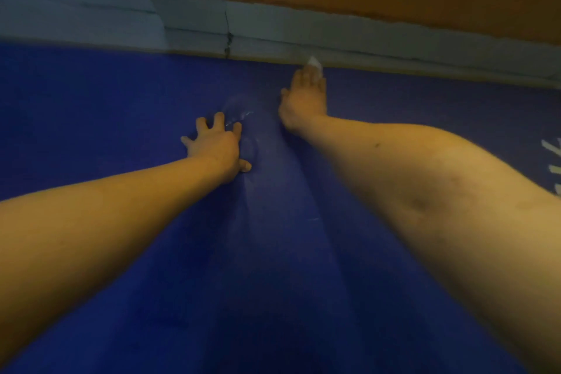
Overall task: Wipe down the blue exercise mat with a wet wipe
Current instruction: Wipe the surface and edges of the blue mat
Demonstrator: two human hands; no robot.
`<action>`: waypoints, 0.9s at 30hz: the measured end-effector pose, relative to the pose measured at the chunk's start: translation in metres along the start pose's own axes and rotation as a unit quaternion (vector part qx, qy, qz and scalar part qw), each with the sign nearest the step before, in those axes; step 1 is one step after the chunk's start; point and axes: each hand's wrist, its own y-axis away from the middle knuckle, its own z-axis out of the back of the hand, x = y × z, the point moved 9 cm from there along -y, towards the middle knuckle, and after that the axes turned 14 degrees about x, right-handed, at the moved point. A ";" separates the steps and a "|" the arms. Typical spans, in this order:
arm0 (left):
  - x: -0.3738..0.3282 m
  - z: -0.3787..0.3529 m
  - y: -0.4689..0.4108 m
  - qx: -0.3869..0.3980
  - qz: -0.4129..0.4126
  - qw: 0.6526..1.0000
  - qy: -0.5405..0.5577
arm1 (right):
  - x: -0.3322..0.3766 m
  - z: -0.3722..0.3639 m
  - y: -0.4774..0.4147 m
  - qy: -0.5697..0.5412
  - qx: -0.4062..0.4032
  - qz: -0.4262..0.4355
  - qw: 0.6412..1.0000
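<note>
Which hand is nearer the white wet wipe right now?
Right. The right hand presses on the white wet wipe at the far edge of the blue exercise mat; the left hand rests spread on the mat, nearer the person, apart from the wipe.

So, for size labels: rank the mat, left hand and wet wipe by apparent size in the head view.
1. blue exercise mat, filling most of the frame
2. left hand
3. wet wipe, only its tip showing past the right hand

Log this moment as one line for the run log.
step: wipe at far edge | right hand: presses white wet wipe on blue exercise mat | left hand: spread, braces mat
</note>
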 end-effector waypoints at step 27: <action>0.000 0.003 -0.002 0.002 0.000 1.000 0.001 | 0.035 -0.051 0.049 -0.010 0.046 0.036 0.998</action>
